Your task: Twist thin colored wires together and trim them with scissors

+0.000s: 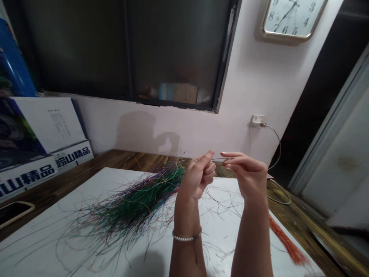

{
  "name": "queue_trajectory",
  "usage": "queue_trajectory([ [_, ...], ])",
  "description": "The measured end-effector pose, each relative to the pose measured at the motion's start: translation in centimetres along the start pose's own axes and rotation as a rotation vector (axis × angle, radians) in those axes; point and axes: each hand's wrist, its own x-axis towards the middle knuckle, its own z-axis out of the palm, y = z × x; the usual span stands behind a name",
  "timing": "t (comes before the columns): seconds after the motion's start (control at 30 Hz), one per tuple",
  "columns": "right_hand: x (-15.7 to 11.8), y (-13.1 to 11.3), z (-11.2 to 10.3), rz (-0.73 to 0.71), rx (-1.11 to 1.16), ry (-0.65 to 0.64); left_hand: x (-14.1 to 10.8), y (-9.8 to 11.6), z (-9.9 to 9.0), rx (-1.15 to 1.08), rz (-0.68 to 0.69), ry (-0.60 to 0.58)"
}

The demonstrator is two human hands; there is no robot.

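My left hand (201, 172), with a beaded bracelet (187, 237) at its wrist, is closed in a fist with the thumb on top. Thin dark wire (219, 159) stretches from it to my right hand (245, 169), whose fingertips pinch the other end. Both hands are raised above the white board (112, 177). Behind and left of my left hand lies a large loose bundle of fine wires (138, 200), mostly green, black, purple and blue. Short loose dark strands (219, 204) are scattered on the board below my hands.
A bunch of orange wires (288, 240) lies at the board's right edge on the wooden table (343, 246). At left are a phone (14, 213) and printed boxes (52, 127). A white cable (279, 144) hangs from the wall socket (257, 121); a clock (292, 19) hangs above.
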Motion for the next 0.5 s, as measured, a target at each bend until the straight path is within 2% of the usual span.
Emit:
queue_trajectory([
  [0.13, -0.1, 0.0, 0.2, -0.007, 0.048, -0.014, 0.3, -0.4, -0.1, -0.002, -0.037, -0.060],
  [0.23, 0.0, -0.1, 0.5, -0.016, 0.060, 0.027, 0.4, -0.6, -0.1, 0.021, -0.043, -0.080],
  [0.5, 0.3, -0.2, 1.0, -0.066, 0.041, 0.157, 0.4, -0.6, 0.5, 0.135, -0.021, -0.016],
])
